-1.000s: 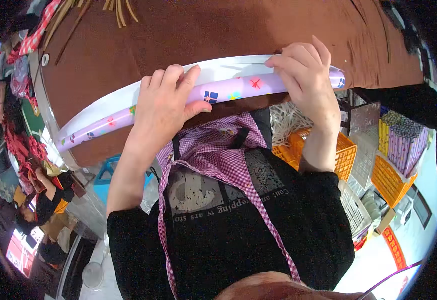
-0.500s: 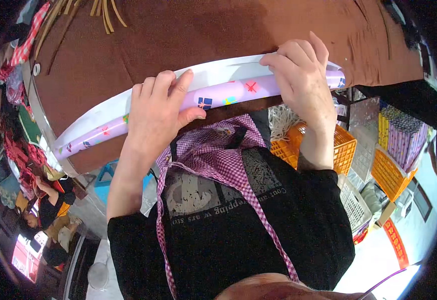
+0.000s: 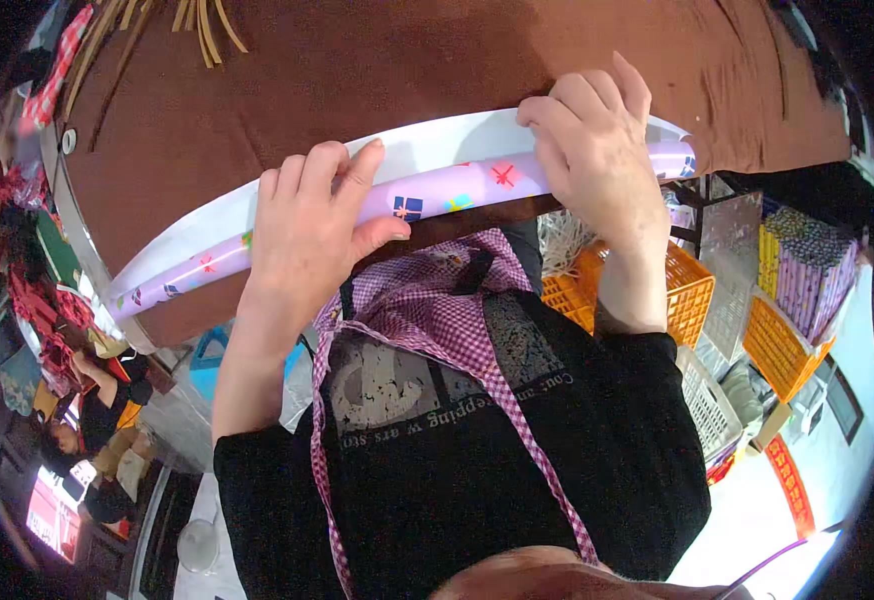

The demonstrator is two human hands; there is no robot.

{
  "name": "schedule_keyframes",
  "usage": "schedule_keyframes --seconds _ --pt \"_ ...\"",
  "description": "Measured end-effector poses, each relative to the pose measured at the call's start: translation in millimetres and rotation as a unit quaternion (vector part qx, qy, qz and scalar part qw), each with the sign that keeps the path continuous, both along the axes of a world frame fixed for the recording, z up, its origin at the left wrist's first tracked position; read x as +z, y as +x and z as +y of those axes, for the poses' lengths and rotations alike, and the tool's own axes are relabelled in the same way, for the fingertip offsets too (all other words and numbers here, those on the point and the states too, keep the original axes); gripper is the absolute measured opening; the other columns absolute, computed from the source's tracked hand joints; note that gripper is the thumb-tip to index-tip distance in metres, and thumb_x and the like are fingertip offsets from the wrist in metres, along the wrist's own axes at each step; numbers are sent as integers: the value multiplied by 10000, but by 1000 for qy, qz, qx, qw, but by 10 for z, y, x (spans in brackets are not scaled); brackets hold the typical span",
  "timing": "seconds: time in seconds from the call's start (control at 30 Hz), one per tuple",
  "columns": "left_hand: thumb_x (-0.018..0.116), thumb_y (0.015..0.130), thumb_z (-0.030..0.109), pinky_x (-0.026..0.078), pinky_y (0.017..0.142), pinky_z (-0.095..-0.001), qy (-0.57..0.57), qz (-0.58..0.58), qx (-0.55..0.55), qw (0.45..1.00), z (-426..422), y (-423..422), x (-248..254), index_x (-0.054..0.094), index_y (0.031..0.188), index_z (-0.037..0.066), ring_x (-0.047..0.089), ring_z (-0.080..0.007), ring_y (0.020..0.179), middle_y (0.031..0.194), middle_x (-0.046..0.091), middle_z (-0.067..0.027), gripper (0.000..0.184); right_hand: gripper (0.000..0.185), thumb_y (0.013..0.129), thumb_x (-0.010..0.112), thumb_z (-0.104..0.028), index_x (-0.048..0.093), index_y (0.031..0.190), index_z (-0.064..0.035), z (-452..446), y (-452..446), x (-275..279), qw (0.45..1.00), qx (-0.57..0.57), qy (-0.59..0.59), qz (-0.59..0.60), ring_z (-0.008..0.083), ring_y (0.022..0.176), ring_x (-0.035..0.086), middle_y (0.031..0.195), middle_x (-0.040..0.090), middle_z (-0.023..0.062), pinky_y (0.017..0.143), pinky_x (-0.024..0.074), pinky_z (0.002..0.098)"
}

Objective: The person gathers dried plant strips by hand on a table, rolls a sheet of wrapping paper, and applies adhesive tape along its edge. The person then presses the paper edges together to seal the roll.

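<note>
A long roll of lilac wrapping paper, printed with gift boxes and bows, lies along the near edge of the brown cloth-covered table. Its white underside shows as a strip on the far side. Over the roll's left part, my left hand is closed, fingers across the top and thumb on the near side. Nearer the right end, my right hand wraps over the roll with its fingertips at the white edge and one finger raised. Parts of the roll are hidden under both hands.
Thin tan strips lie at the table's far left. Right of me stand orange crates, one holding upright patterned rolls. A blue stool sits below the table's left side. Another person is at far left.
My right hand has shifted very slightly away from me and to the left on the roll. My left hand stays in nearly the same place.
</note>
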State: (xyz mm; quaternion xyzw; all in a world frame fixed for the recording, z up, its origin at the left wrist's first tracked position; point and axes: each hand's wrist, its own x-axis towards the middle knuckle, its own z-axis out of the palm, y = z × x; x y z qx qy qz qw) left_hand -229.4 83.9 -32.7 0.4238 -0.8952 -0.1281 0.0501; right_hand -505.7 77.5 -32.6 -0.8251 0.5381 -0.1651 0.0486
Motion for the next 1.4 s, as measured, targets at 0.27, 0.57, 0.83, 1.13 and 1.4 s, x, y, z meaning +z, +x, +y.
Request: schedule_keyframes --seconds 0.27,0.57,0.83,1.13,1.4 --pt "624 722 570 400 784 -401 -2 -27 -9 1000 -40 -156 108 592 1241 75 506 -268 915 1032 517 -79 718 145 725 636 -45 657 848 -118 -24 -5 2 1000 -5 -2 23 256 913 562 817 542 41 1063 313 522" --pt "555 770 600 401 730 -392 -24 39 -72 996 -129 -787 31 613 1176 14 513 -268 856 956 514 -90 714 76 722 618 -113 653 790 -103 10 -17 -65 999 -5 -26 34 260 928 558 798 539 44 1063 321 539" --pt "562 784 585 406 718 -389 -36 56 -59 996 -131 -872 -8 618 1165 27 520 -261 837 923 518 -81 678 236 742 646 -66 700 959 -141 48 -376 60 996 36 -13 -75 237 946 576 820 572 28 1070 314 514" --pt "610 759 563 406 721 -387 -47 49 -60 996 -128 -861 -14 615 1176 33 525 -256 837 921 520 -78 674 172 809 631 -48 680 951 -132 150 -771 134 998 -9 14 -64 211 963 590 877 602 10 1069 295 474" --pt "583 766 575 405 724 -387 -45 44 -58 996 -121 -864 -8 616 1183 33 523 -257 839 923 517 -82 685 161 815 611 -50 681 933 -134 120 -738 52 999 -34 -2 -33 214 968 571 866 577 12 1071 274 476"
